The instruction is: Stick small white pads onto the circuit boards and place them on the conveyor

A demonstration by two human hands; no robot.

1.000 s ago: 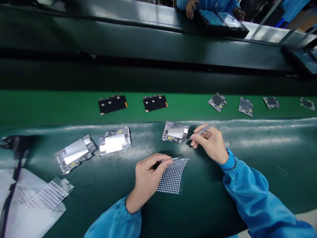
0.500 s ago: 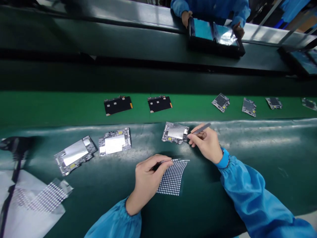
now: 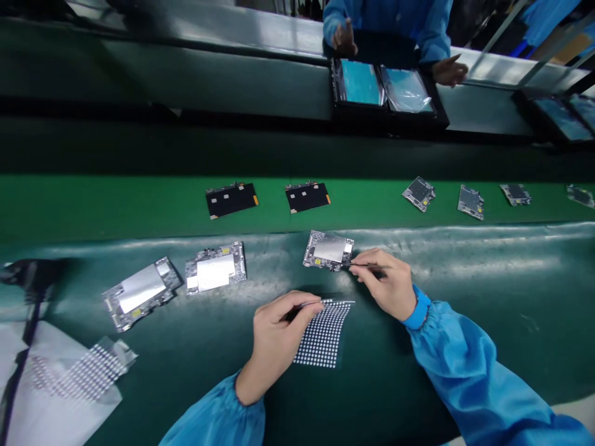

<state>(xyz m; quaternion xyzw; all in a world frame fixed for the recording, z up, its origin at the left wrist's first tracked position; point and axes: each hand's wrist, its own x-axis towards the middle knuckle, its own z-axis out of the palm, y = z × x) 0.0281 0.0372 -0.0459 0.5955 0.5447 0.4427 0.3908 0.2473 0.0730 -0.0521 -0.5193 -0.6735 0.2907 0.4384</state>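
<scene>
My left hand pinches the top edge of a sheet of small white dot stickers lying on the dark green mat. My right hand grips thin metal tweezers held nearly flat, their tip touching the lower right corner of a circuit board with a silver shield. Both forearms wear blue sleeves.
Two more shielded boards lie left on the mat. A used sticker sheet lies on white paper at bottom left. The green conveyor belt carries black boards and small boards. Another person's hands hover over a black tray.
My right hand lowered and turned the tweezers from pointing up-right to lying flat at the board's corner. The belt's boards drifted right. The other person set the tray down and took their hands off it.
</scene>
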